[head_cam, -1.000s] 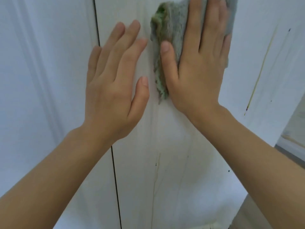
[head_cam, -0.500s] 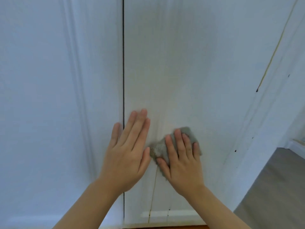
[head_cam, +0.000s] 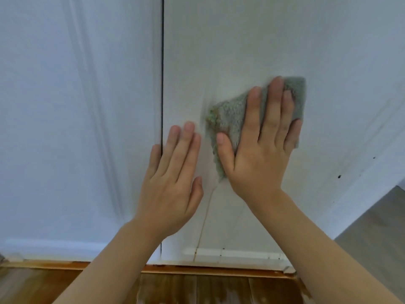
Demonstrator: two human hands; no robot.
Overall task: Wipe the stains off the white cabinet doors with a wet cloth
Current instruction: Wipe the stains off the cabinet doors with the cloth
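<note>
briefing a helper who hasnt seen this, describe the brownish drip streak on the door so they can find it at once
Start at the dark vertical gap between the two white doors and take the right door. Just below the grey cloth under the right hand, a thin yellowish-brown drip streak runs down to the bottom rail. Unlike the black specks farther right, it is one long line.

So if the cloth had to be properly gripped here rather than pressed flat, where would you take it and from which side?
Probably its left corner, approached from the left. The cloth lies flat on the right cabinet door under the right hand, whose straight fingers cover its middle and right. The greenish left part sticks out beyond the thumb, so fingers could pinch it there. The left hand rests flat beside it.
</note>
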